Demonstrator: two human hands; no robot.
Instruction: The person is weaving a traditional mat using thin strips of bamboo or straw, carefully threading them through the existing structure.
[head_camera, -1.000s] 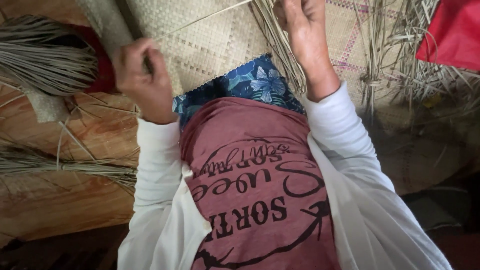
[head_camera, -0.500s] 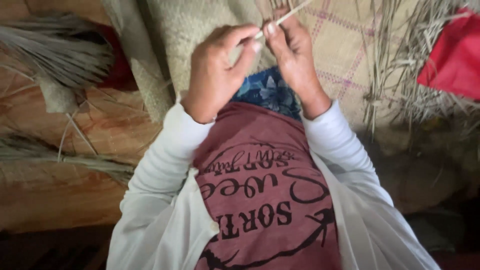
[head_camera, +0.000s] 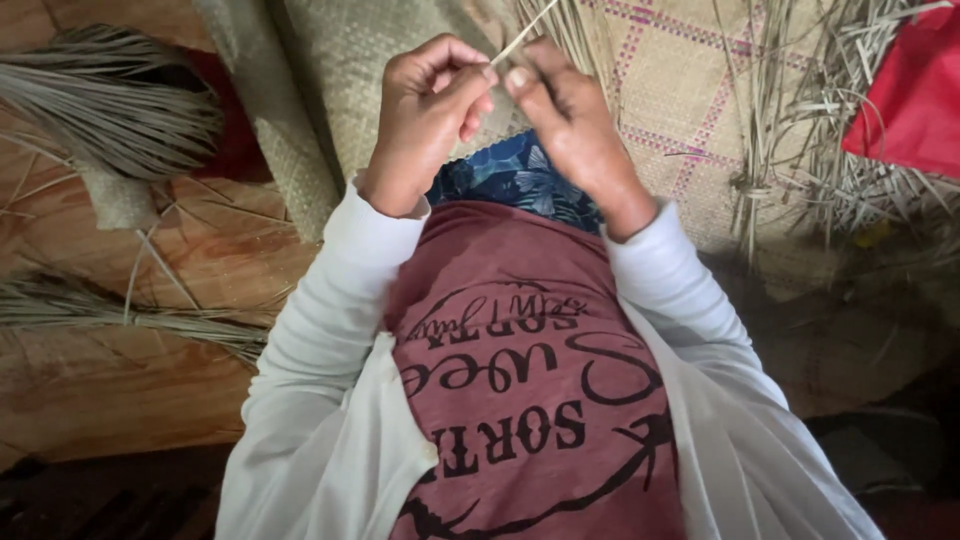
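My left hand (head_camera: 425, 105) and right hand (head_camera: 560, 110) meet above the woven mat (head_camera: 680, 110), both pinching one thin pale straw strip (head_camera: 527, 35) between fingertips.

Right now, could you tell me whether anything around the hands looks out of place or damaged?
Nothing looks damaged. Both hands, left and right, pinch one thin straw strip. Loose straw lies scattered untidily over the woven mat.

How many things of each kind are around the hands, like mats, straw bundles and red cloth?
Woven mats: 2, one plain, one with pink lines
Straw bundles: 3
Red cloth: 1
Strip held by both hands: 1
Total: 7
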